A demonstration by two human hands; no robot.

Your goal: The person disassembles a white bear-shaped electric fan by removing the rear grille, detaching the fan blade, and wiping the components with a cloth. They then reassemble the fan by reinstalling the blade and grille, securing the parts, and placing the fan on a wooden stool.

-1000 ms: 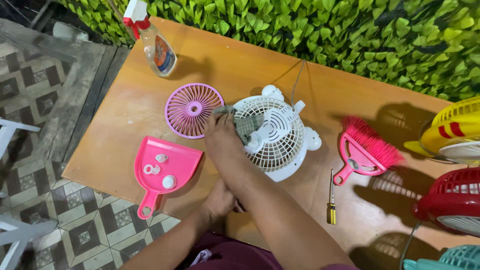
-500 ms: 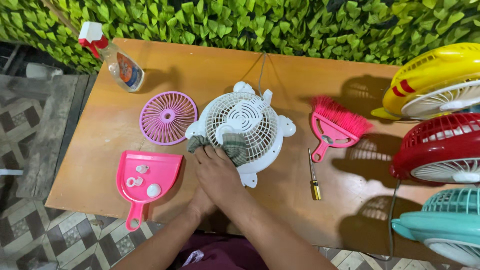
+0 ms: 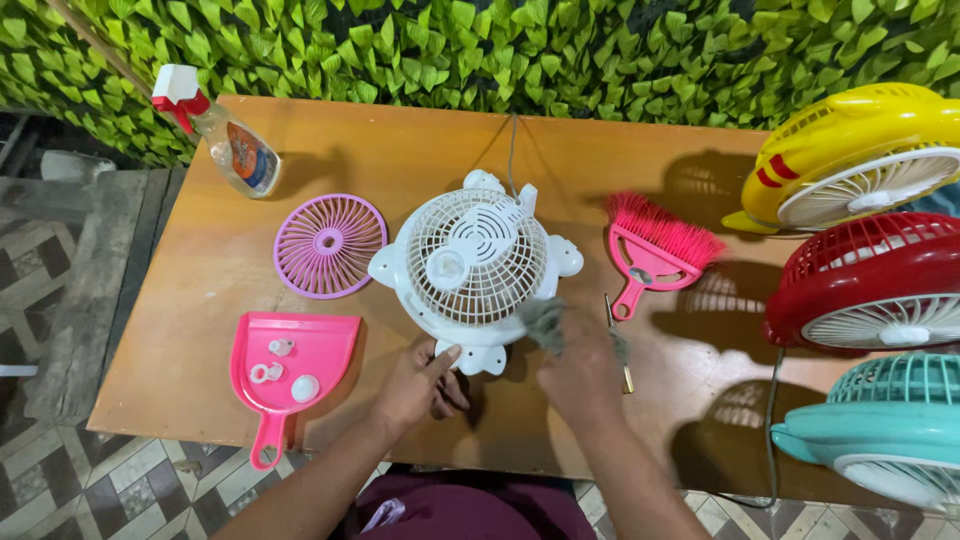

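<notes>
A small white fan (image 3: 475,265) lies face up in the middle of the wooden table (image 3: 200,300). My left hand (image 3: 418,380) rests at its near edge, one finger touching the fan's white foot. My right hand (image 3: 580,365) is closed on a grey cloth (image 3: 545,322) held against the fan's lower right rim. The hand partly covers a yellow-handled screwdriver (image 3: 614,340) lying just right of the fan.
A purple fan grille (image 3: 330,245) lies left of the fan, and a pink dustpan (image 3: 290,370) holds small white parts. A spray bottle (image 3: 225,135) stands far left. A pink brush (image 3: 655,250) and yellow (image 3: 860,150), red (image 3: 880,285) and teal (image 3: 890,425) fans fill the right.
My right hand has moved the cloth from the fan's left front to its lower right rim. My left hand now touches the fan's near foot. The view shifted slightly.
</notes>
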